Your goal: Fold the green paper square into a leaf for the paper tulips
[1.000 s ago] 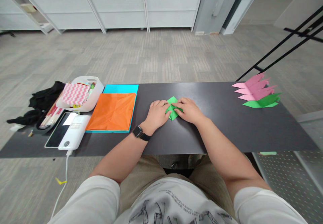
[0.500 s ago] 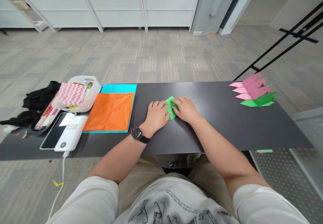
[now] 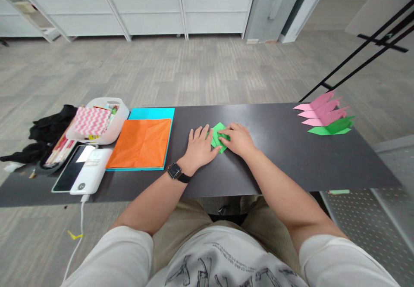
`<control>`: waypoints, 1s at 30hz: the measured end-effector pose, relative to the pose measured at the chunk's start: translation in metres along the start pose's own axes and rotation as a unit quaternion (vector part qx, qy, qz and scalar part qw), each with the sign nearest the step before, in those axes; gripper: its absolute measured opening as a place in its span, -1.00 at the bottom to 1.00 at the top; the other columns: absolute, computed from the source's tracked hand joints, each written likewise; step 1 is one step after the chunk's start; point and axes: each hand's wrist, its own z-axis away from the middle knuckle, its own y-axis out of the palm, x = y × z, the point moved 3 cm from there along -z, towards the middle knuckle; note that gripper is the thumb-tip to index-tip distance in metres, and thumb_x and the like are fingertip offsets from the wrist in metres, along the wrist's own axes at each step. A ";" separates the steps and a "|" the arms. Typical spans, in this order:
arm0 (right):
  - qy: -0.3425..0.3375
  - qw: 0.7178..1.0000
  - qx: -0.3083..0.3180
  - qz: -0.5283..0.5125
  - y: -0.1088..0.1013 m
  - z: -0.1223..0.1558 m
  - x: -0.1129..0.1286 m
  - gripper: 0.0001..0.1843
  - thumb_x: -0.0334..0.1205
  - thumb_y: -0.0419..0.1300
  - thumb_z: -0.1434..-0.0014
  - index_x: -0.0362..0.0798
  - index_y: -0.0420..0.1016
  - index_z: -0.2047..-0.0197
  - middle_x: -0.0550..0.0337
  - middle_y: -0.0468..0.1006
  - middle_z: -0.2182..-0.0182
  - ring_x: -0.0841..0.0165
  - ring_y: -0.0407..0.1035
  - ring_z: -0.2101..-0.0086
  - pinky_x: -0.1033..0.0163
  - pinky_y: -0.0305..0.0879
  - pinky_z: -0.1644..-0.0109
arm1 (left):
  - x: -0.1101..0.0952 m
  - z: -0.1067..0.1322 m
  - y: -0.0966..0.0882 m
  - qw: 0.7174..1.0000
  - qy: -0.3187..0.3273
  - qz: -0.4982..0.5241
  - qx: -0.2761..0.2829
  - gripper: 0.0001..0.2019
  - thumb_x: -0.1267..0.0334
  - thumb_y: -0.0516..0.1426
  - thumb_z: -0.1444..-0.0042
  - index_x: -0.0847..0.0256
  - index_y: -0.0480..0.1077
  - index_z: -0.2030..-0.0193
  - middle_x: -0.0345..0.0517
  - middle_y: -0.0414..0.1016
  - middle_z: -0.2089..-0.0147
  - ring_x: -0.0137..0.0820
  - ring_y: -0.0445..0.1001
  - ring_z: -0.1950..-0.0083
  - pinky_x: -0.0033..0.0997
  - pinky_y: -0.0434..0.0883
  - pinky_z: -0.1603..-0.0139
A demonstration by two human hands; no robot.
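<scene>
A small folded piece of green origami paper (image 3: 217, 132) lies on the dark table in front of me. My left hand (image 3: 199, 148) rests flat to its left with fingers spread, its thumb reaching the lower left edge of the paper. From the right, my right hand (image 3: 239, 139) has its thumb and bent index finger closed at the paper's right side, hiding part of it. A black smartwatch (image 3: 175, 171) is strapped on my left wrist.
Left of my hands lie orange paper (image 3: 142, 142) over blue sheets (image 3: 152, 113), a white basket (image 3: 118, 121), a white power bank (image 3: 92, 170) with a cable, and a phone (image 3: 66, 177). Folded pink paper pieces (image 3: 323, 110) and a green one (image 3: 334, 127) sit at the right.
My left hand has drawn back slightly left off the green paper, and its fingers have spread. The right hand stays almost in place, its fingers shifted a little on the paper.
</scene>
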 end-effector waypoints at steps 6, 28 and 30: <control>-0.004 1.000 0.005 -0.002 0.001 0.000 -0.002 -0.69 -0.10 0.34 -0.38 0.19 0.76 -0.14 0.04 0.58 0.04 0.09 0.39 0.04 -0.02 0.28 -0.10 | 0.005 -0.003 -0.004 1.000 0.007 0.026 -0.014 -0.32 -0.11 0.14 -0.45 0.21 0.28 -0.56 0.25 0.17 -0.65 0.17 0.13 -0.64 0.39 0.05 -0.63; 0.013 1.000 0.023 0.005 -0.001 -0.001 0.000 -0.69 -0.10 0.36 -0.40 0.18 0.72 -0.18 0.04 0.59 -0.01 0.08 0.40 -0.02 -0.03 0.29 -0.12 | -0.007 0.025 -0.027 0.980 0.193 -0.016 0.040 -0.73 0.27 0.18 -0.45 0.01 0.66 -0.17 -0.01 0.62 -0.27 -0.09 0.57 -0.25 0.07 0.43 -0.36; 0.012 1.000 0.022 0.006 -0.001 -0.001 0.000 -0.69 -0.09 0.36 -0.40 0.18 0.72 -0.18 0.04 0.58 -0.01 0.08 0.40 -0.02 -0.02 0.28 -0.12 | -0.008 0.027 -0.028 0.980 0.196 -0.009 0.039 -0.75 0.25 0.20 -0.44 0.00 0.67 -0.15 -0.02 0.62 -0.27 -0.10 0.57 -0.26 0.05 0.43 -0.36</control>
